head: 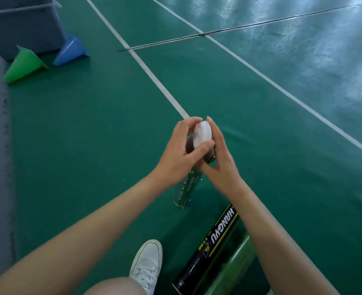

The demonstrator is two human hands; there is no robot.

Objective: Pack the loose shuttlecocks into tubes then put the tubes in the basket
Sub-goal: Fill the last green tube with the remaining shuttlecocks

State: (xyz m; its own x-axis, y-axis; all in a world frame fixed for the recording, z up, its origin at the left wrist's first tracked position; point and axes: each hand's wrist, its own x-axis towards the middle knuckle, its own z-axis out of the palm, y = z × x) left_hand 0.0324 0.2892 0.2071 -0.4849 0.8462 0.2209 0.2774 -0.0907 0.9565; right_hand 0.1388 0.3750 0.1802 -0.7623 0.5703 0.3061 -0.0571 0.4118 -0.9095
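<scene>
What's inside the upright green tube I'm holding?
Of the green tube only a dark sliver of mouth shows. The white cap, pinched by the left hand, tilts over it; the right hand grips the rim. Whatever is inside is hidden.

Glossy black tube (215,241) (cardboard, perhaps)

A standing tube (186,188) rests on the floor ahead of me, its cap (202,133) between my left hand (182,150) and right hand (220,158). Near my right, a second tube (210,248) lies beside a third tube (237,265), with my shoe (148,262) to their left. Far left, two cones (24,64) sit before the basket (22,28).
</scene>
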